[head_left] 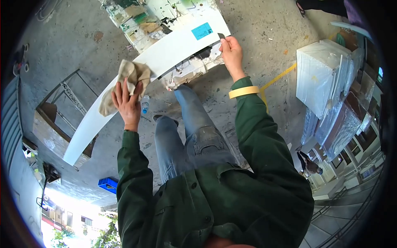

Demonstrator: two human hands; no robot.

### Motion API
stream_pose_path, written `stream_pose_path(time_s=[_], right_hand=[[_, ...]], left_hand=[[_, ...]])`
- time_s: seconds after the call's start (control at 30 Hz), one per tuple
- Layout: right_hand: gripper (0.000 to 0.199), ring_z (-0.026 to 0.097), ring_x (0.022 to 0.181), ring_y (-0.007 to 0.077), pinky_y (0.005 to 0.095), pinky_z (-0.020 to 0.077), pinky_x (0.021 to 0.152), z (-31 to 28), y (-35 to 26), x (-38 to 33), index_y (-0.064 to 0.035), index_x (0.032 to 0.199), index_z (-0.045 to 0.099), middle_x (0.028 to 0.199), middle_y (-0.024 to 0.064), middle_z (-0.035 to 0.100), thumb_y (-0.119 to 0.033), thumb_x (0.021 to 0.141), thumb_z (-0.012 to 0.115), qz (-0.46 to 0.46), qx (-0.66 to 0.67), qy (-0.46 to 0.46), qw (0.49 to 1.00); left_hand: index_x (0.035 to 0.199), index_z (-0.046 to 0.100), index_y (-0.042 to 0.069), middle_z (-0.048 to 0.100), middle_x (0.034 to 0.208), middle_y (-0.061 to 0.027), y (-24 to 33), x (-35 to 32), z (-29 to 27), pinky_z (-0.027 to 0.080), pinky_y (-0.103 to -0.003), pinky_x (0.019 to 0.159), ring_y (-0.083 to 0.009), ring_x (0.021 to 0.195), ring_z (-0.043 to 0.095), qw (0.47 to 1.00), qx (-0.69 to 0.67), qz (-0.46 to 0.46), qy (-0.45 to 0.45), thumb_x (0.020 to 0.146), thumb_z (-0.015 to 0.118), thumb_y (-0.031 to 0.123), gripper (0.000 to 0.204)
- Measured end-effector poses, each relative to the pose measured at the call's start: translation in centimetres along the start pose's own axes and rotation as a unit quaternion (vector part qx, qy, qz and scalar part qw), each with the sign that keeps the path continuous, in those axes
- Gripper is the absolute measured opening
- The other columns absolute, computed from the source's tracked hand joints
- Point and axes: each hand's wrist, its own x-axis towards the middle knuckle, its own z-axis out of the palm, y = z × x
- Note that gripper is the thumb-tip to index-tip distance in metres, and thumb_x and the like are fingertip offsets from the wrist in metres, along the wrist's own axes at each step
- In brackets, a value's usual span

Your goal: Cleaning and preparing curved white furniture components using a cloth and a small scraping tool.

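Observation:
A long, curved white panel (171, 45) slants across a paint-stained worktable (142, 29), its left end reaching far past the table. My left hand (129, 106) presses a crumpled beige rag (133, 73) against the panel, fingers over the cloth. At the panel's right end, my right hand (232, 53) pinches a small dark flat piece (221, 36) between thumb and fingers; its exact kind is unclear. Beside it, a blue label (202, 31) sticks to the panel. Round my right wrist hangs a roll of yellow tape (244, 92).
Below the panel, a clear bottle (145, 104) is on the concrete floor. A metal-framed stand (62, 128) is at left, with a blue crate (108, 185) lower down. Plastic-wrapped boards (320, 74) are stacked at right. Other people (308, 163) are at the right side.

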Motion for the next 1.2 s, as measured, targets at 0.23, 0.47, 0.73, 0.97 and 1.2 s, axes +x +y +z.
stream_pose_path(time_s=[0.23,0.47,0.73,0.97,1.2], right_hand=[[0.012,0.059,0.058,0.0245,0.0357,0.0458,0.056,8.8,-1.7,-7.3,-0.0065,0.081,0.057,0.063,0.0091,0.059,-0.017,0.086,0.062,-0.063,-0.05,0.071,0.994],[0.012,0.06,0.068,0.0352,0.0424,0.047,0.06,19.7,-2.8,-17.4,-0.009,0.087,0.057,0.074,0.0139,0.062,-0.021,0.087,0.06,-0.085,-0.094,0.103,0.987],[0.012,0.06,0.067,0.0369,0.0448,0.045,0.057,34.6,-6.2,-30.1,-0.0087,0.087,0.055,0.07,0.0149,0.06,-0.02,0.088,0.059,-0.089,-0.048,0.134,0.986],[0.011,0.061,0.069,0.0348,0.0398,0.0468,0.057,44.9,-11.0,-42.8,-0.0076,0.091,0.056,0.076,0.0151,0.061,-0.017,0.087,0.06,-0.127,-0.021,-0.097,0.987],[0.012,0.058,0.06,0.0099,0.0228,0.0462,0.052,35.1,-7.9,-34.9,-0.0034,0.1,0.053,0.079,0.0056,0.062,-0.005,0.088,0.052,0.139,0.212,-0.188,0.949]], left_hand=[[0.124,0.06,0.034,0.04,0.145,-0.0047,-7.2,-5.6,-2.2,0.016,-0.047,0.113,-0.0302,0.136,0.032,1.0,0.01,-0.023,0.008,0.07,0.054,0.0,0.064],[0.127,0.059,0.032,0.044,0.14,-0.0117,-18.5,-14.4,-4.2,0.018,-0.048,0.111,-0.0325,0.135,0.034,0.997,0.022,-0.053,0.048,0.071,0.055,0.003,0.063],[0.13,0.056,0.027,0.04,0.143,-0.0121,-35.2,-27.6,-8.4,0.017,-0.047,0.112,-0.0335,0.135,0.031,0.987,0.033,-0.124,0.092,0.071,0.056,0.002,0.064],[0.132,0.054,0.027,0.04,0.144,-0.0093,-41.7,-33.4,-11.2,0.023,-0.045,0.108,-0.0323,0.133,0.031,0.968,-0.005,-0.224,0.11,0.09,0.058,0.032,0.043],[0.132,0.054,0.031,0.039,0.142,-0.0175,-32.5,-22.3,-8.0,0.02,-0.045,0.11,-0.0364,0.133,0.029,0.982,0.017,-0.163,0.094,0.084,0.063,0.026,0.049]])
